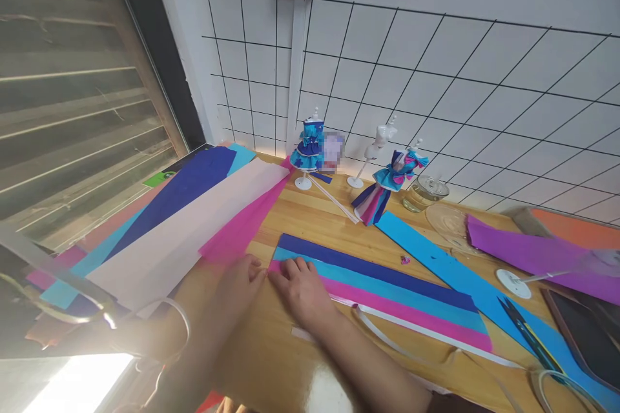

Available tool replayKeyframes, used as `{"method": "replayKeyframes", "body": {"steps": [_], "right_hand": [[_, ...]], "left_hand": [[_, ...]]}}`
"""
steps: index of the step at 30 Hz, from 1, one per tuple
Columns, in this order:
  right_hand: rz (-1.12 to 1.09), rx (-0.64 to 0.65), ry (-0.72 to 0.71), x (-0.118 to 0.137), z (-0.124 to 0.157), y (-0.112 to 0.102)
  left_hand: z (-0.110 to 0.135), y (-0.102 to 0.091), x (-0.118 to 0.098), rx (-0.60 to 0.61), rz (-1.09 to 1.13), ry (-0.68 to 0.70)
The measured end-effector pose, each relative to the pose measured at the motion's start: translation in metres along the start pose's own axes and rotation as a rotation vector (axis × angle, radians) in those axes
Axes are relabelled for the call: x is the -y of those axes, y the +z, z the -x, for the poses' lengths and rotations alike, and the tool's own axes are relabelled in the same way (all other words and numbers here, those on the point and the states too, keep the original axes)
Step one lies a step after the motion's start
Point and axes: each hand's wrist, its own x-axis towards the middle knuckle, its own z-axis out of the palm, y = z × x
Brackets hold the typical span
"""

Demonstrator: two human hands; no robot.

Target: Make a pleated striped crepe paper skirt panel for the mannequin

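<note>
- Your wooden tabletop point(300, 213) carries everything.
- At eight o'clock, a pale sheet point(179, 239) lies over other coloured sheets.
- At five o'clock lies the set of navy, light-blue, pink and white strips point(387, 293).
- At six, your right hand point(303, 290) rests, fingers bent, on the strips' ten-o'clock end; I cannot tell whether its grip pinches anything.
- At seven, your left hand point(249, 274) curls beside that end; its grip's hold is likewise unclear.
- You seem to be aligning that end; the next move calls for light, even pressure.
</note>
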Motion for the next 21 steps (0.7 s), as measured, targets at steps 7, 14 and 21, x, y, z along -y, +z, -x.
{"method": "replayKeyframes", "body": {"steps": [7,14,21], "right_hand": [[-0.046,0.015,0.049,0.0,-0.002,0.0],[-0.238,0.079,0.139,-0.005,-0.005,-0.01],[-0.625,0.032,0.181,-0.028,0.013,-0.028]], "left_hand": [[-0.007,0.003,-0.001,0.016,-0.048,-0.001],[-0.009,0.003,-0.001,-0.006,-0.058,0.002],[-0.002,-0.019,-0.018,0.065,0.064,-0.095]]}}
